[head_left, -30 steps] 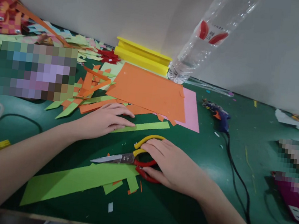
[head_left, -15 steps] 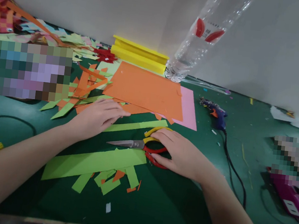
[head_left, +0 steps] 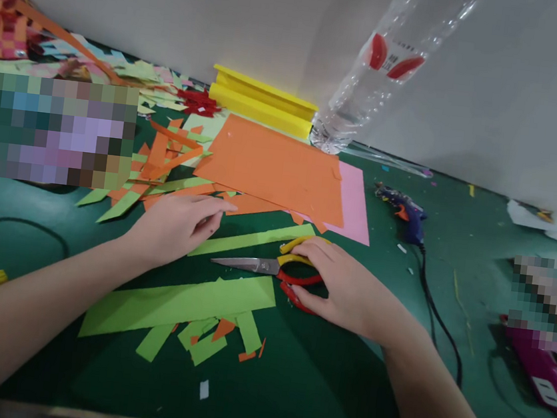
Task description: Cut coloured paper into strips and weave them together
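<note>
My right hand has its fingers through the red and yellow handles of the scissors. The blades point left and look closed. Above them a narrow light-green paper strip slants across, its left end running up to my left hand. The fingers of my left hand are curled together, and whatever they may hold is hidden. Below the scissors lies a wider green paper strip. Several green and orange paper scraps are spread just under it.
Orange sheets overlap a pink sheet behind my hands. Orange and green strips are heaped left. At the wall are a folded yellow piece and a tilted clear bottle. A corded blue glue gun lies right.
The scissors and my right hand have shifted slightly right and up, and the blades have moved off the wide green strip. My left hand's fingers have curled in more.
</note>
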### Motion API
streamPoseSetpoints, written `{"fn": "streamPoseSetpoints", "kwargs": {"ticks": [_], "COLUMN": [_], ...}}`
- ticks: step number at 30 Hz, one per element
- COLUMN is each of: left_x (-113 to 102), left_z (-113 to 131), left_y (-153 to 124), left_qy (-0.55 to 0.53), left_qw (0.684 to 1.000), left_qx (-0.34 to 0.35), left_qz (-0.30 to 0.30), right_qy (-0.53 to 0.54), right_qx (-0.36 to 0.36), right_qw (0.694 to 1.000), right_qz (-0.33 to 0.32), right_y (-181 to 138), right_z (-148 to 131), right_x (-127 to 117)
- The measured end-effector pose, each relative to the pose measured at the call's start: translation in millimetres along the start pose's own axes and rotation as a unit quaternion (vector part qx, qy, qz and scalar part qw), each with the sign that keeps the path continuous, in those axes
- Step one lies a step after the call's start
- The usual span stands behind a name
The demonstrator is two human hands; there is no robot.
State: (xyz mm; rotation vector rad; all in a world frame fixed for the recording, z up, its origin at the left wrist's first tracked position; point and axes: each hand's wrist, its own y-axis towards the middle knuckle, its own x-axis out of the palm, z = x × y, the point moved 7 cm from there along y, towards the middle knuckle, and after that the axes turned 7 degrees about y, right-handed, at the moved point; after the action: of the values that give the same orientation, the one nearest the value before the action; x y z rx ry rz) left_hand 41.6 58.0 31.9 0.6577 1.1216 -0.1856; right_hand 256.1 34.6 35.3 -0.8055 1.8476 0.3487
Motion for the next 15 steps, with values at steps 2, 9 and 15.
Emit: {"fn": "streamPoseSetpoints", "kwargs": {"ticks": [2, 9, 15], "left_x": [0, 0, -1], "left_z": [3, 6, 6], "left_y": [1, 0, 0], "left_qy": [-0.017, -0.057, -0.093], "left_qw": [1.000, 0.998, 0.996], "left_qx": [0.006, 0.016, 0.014], "left_qz": [-0.003, 0.001, -0.001], "right_qy": [0.002, -0.006, -0.019], "right_qx": [0.001, 0.007, 0.017], "right_qw": [1.000, 1.000, 0.999], "right_qz": [0.003, 0.009, 0.034], "right_y": [0, 1, -1], "right_z": [0, 3, 10], "right_x": [0, 1, -6]}}
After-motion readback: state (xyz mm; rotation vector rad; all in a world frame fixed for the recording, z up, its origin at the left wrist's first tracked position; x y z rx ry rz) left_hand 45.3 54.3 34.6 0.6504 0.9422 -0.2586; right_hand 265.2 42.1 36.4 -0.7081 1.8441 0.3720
